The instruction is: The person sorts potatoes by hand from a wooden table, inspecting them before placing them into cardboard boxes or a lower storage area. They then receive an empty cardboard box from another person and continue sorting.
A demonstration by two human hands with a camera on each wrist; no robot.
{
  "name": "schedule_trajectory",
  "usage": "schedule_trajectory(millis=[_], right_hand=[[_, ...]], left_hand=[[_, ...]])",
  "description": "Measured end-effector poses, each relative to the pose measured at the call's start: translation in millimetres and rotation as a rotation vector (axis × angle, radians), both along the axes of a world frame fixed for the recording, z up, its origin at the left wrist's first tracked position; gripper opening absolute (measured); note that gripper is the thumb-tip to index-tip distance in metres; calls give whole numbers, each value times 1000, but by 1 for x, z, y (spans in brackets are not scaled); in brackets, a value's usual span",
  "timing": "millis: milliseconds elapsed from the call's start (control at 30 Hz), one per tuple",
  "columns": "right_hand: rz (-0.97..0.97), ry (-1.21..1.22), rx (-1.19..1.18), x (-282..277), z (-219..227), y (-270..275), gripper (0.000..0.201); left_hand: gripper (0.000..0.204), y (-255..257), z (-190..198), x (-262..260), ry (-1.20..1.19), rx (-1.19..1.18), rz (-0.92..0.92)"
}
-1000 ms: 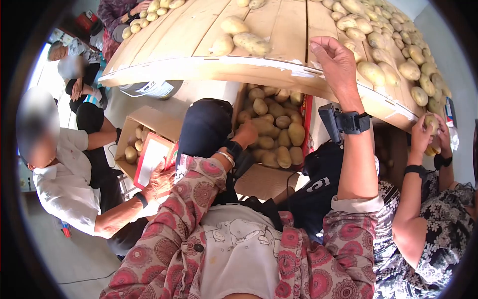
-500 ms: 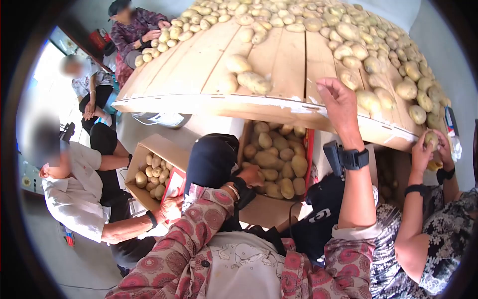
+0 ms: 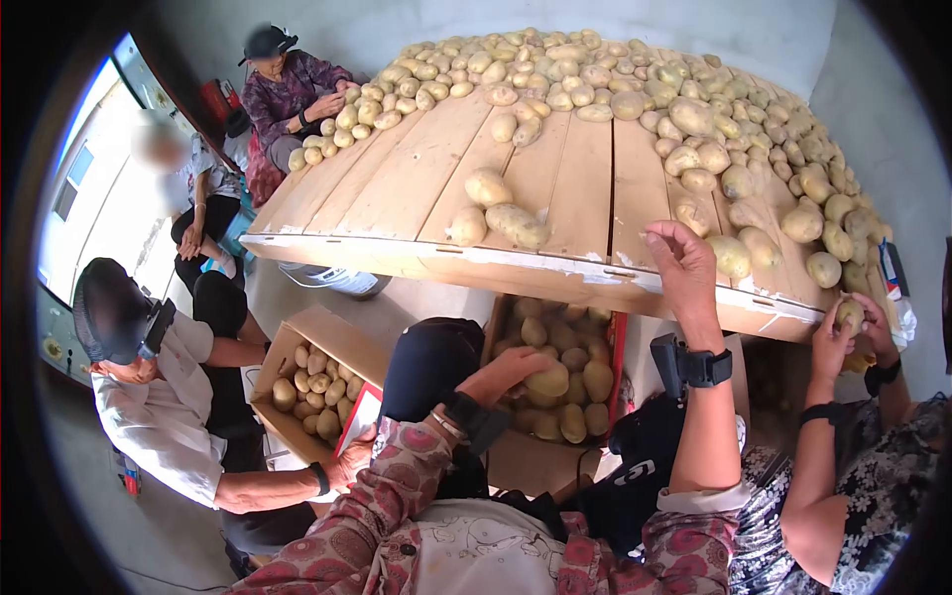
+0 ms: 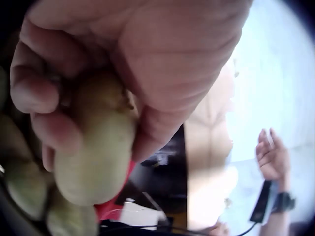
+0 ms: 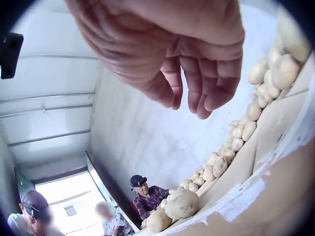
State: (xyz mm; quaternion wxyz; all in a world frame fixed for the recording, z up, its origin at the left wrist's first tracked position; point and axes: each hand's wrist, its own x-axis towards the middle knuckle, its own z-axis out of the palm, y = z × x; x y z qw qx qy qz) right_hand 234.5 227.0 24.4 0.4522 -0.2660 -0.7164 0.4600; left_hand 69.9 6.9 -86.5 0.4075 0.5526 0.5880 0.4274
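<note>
My left hand (image 3: 504,373) grips a pale yellow potato (image 4: 94,150), the fingers curled along one side and the thumb on the other. In the head view this hand is over a cardboard box (image 3: 526,464) of potatoes below the table edge, and more potatoes (image 4: 22,189) show beside it in the left wrist view. My right hand (image 3: 684,266) hangs above the front edge of the wooden table (image 3: 397,198), fingers loosely bent. Nothing is between its fingers (image 5: 216,93) in the right wrist view. Nearest to it on the boards lies a potato (image 3: 731,256).
A large heap of potatoes (image 3: 694,117) covers the table's back and right. On the left, a person in a white shirt (image 3: 159,416) sits by another potato box (image 3: 337,342). At the right, a person's hands (image 3: 831,342) hold a potato. A bucket (image 3: 337,282) stands under the table.
The head view has tilted up, showing more of the table. My left hand, earlier low among the boxed potatoes, has come up with one in its grasp. The right hand stays near the table edge.
</note>
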Motion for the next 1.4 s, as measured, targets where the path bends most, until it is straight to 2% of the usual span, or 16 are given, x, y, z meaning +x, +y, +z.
schedule_trajectory(millis=[33,100,200,267,333,433,667,733,867,933,1033,1100,1133,1200,1333,1400], right_hand=[[20,70,-46,1,-2,2,10],[1,38,-83,7,5,-2,9],[-11,25,-112,8,5,-3,8],[-13,30,-107,10,3,-5,8],[21,87,-91,10,7,-10,8],[23,83,-95,11,5,-12,8],[18,57,-74,9,6,-15,9],[9,30,-60,8,3,-16,9],[-8,7,1,6,3,-14,11],[-20,-37,17,7,4,-13,12],[-32,-87,4,8,5,-17,14],[-22,-115,-43,8,7,-16,15],[-24,-133,-57,9,6,-16,15],[-21,-130,-31,7,3,-15,15],[-30,-146,1,6,2,-15,14],[-20,-187,5,7,1,-16,13]], left_hand=[[33,10,47,2,-417,-462,211],[34,30,92,-10,-464,-231,251],[45,75,146,-32,8,83,413],[53,106,144,-61,149,146,429],[57,125,151,-73,395,63,524],[57,150,134,-95,667,0,527],[49,174,115,-104,498,17,520],[49,173,121,-97,846,-217,480],[49,180,103,-109,960,-210,538],[48,182,98,-120,934,-215,455],[42,184,87,-131,1049,61,440],[43,181,92,-135,1209,-68,485],[43,189,76,-165,1426,-56,304],[44,183,93,-156,1194,-83,377],[48,174,103,-155,1267,-37,173],[52,175,103,-155,952,-83,257]])
